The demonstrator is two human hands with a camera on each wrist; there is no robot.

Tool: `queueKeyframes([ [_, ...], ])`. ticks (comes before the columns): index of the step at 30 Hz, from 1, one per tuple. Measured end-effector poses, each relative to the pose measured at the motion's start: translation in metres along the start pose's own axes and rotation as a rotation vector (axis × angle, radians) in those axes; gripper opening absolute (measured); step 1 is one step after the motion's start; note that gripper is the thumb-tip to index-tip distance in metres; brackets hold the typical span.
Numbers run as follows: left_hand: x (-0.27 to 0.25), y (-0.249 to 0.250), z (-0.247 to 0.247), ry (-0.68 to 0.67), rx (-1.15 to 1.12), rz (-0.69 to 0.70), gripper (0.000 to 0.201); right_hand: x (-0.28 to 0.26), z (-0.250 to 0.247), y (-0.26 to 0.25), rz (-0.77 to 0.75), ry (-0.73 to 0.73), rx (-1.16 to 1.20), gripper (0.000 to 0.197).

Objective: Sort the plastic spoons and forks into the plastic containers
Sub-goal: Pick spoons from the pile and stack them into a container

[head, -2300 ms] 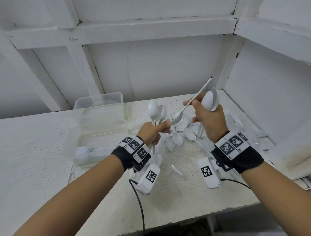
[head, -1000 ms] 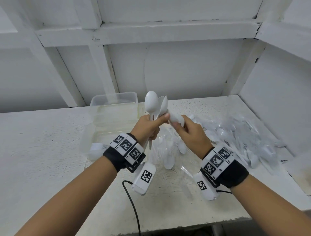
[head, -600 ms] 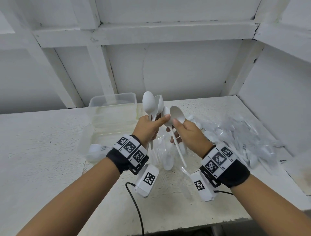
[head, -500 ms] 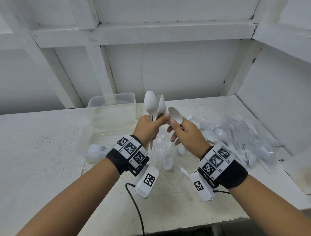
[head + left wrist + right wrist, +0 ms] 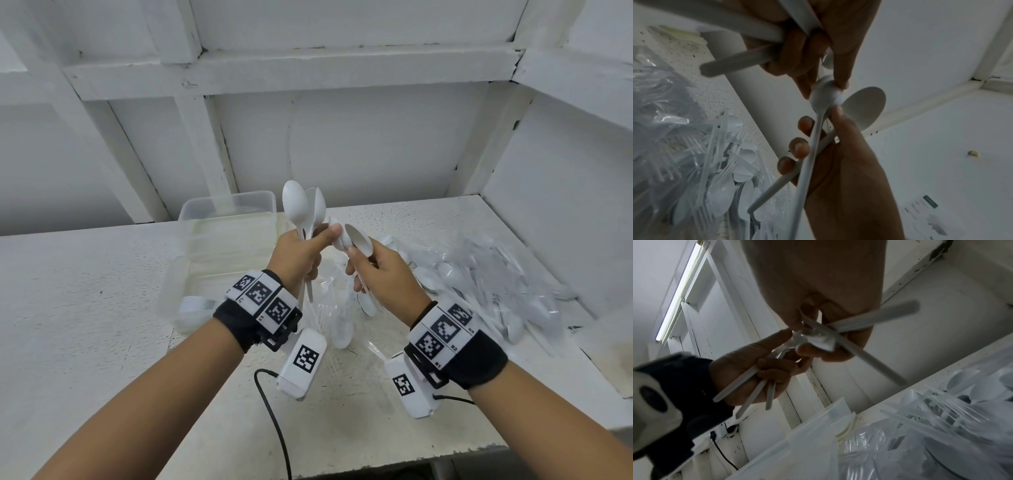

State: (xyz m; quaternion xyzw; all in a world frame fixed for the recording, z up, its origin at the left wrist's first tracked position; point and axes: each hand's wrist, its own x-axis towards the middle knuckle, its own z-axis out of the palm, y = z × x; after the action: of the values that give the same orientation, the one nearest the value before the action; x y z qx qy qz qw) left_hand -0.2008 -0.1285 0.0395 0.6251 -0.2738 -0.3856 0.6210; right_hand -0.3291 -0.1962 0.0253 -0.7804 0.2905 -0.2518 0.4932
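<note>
Head view bright, even, wide-angle bend at edges. Wrist views dim, hands backlit, motion-blurred; tube light (image 5: 677,293) glaring upper left.

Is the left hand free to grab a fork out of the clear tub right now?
Probably not: the left hand already grips a bundle of spoons, though the tub beside it stands open.

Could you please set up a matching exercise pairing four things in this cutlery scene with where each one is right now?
Things:
1. bunch of spoons
2. two spoons
3. clear container
4. pile of loose cutlery

Places:
A. on the table, right of the hands
B. held by the right hand
C. on the table, behind and left of the hands
D. gripped upright in the left hand

Pairs: 1-D, 2-B, 3-C, 4-A
</note>
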Motion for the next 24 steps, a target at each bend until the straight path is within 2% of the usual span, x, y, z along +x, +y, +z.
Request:
queueKeyframes([
  [4,-0.002,0.001,0.002,0.021,0.017,-0.011,0.018,0.000,0.000,-0.006,0.073,-0.046,0.059,0.017],
  [9,0.000,0.001,0.000,0.048,0.064,0.000,0.019,-0.001,-0.008,-0.011,0.110,-0.092,-0.065,0.039],
  [11,0.001,0.000,-0.003,0.036,0.049,0.009,0.018,-0.002,-0.011,-0.012,0.036,-0.003,-0.027,0.033],
  [13,0.001,0.000,-0.006,0.029,0.045,0.014,0.018,0.001,-0.017,-0.012,-0.006,0.190,0.075,0.028],
  [15,0.002,0.000,-0.008,0.019,0.045,0.009,0.018,0.005,-0.023,-0.011,-0.040,0.304,0.031,0.023],
  [16,0.002,0.000,-0.008,0.009,0.041,0.005,0.019,0.007,-0.024,-0.011,-0.052,0.282,-0.059,0.025],
  [18,0.002,-0.001,-0.008,-0.004,0.043,0.002,0.024,0.008,-0.025,-0.009,-0.053,0.136,-0.196,0.040],
  [20,0.001,-0.001,-0.007,-0.007,0.049,-0.002,0.027,0.009,-0.022,-0.008,-0.021,0.048,-0.127,0.043],
  [22,0.002,-0.003,-0.006,0.007,0.043,-0.005,0.025,0.011,-0.017,-0.005,-0.032,0.088,-0.077,0.035],
  [24,0.003,-0.004,-0.005,0.028,0.023,-0.018,0.018,0.011,-0.011,-0.003,-0.087,0.139,-0.134,0.027],
])
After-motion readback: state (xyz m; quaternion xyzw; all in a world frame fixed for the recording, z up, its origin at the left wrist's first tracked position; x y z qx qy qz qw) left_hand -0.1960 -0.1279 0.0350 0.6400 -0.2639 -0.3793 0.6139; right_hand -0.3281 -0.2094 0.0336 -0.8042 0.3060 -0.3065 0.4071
